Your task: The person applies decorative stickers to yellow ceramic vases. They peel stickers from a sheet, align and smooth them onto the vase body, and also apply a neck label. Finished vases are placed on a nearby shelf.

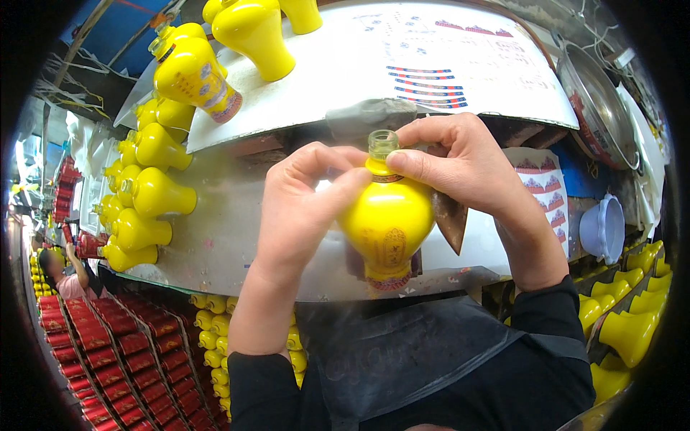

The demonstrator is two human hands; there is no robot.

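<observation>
A glossy yellow bottle (388,223) with a clear glass mouth stands upright in front of me on the worktable. It bears a patterned decal on its belly, a patterned band round its foot and a thin dark band (388,178) round its neck. My left hand (305,197) is closed at the left of the neck, thumb and fingertips pressed on it. My right hand (460,161) pinches the neck from the right, its thumb just below the glass mouth. A brown pointed piece (451,221) lies beside the bottle, partly hidden by my right hand.
A raised white board (330,65) bears decal strips (431,87) and several yellow bottles (192,72). More bottles (154,194) line the table's left. A grey cloth (370,118), decal sheet (540,183), pale bucket (602,228) and metal basin (596,100) are around. Red stacks (122,352) and another person (70,280) are left.
</observation>
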